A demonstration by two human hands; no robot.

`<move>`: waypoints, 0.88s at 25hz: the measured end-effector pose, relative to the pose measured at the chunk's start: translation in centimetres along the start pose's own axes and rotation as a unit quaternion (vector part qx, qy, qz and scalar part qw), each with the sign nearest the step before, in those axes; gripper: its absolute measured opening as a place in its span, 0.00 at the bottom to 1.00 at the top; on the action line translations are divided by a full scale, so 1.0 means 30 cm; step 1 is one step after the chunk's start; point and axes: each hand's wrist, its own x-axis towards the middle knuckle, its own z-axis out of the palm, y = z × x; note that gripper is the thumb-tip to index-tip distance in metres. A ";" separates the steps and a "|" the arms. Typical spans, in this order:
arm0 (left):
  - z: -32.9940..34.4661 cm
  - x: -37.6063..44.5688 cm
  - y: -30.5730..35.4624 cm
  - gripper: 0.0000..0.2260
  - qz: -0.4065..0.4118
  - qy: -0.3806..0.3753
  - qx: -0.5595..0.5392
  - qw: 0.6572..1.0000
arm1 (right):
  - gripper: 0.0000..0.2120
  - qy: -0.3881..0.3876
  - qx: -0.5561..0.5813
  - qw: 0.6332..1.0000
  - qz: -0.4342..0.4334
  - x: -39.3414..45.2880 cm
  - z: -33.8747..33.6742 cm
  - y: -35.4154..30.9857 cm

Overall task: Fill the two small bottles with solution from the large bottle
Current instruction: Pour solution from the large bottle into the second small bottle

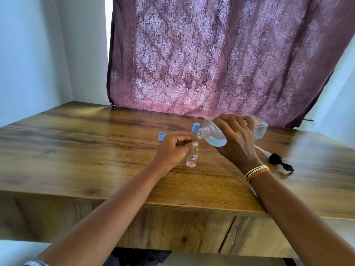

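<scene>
- The fingers (184, 140) of the left hand (172, 152) are curled and pinch the neck of a small bottle (192, 158); the thumb lies near its mouth.
- This small bottle is clear plastic, uncapped, with a little white and orange label, and it leans slightly. I cannot tell if its base touches the table (96, 150).
- The fingers of the right hand (236, 139) are wrapped around the large bottle (215, 135) from above and grip its middle.
- The large bottle is clear, tipped almost on its side, with its open threaded mouth just above the mouth of the small bottle. Pale blue liquid lies along its lower side.
- A second small bottle (194, 130) stands behind the hands, with a blue cap on it.
- One loose blue cap (161, 136) stands on the table to the left of the hands.
- One black pump (278, 161) with a white tube lies on the table at the right.
- Count: two small bottles, one large bottle, two blue caps, one pump.
- The right wrist has thread bands (256, 172); a purple curtain (221, 54) hangs behind the table.
</scene>
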 end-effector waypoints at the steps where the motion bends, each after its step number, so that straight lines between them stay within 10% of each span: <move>1: 0.000 -0.001 0.001 0.07 0.000 0.000 0.001 1.000 | 0.20 0.000 -0.001 1.000 0.000 0.000 0.001 0.000; 22: -0.002 0.011 -0.018 0.09 -0.002 -0.006 -0.011 1.000 | 0.22 0.003 -0.002 1.000 0.001 0.002 -0.003 -0.002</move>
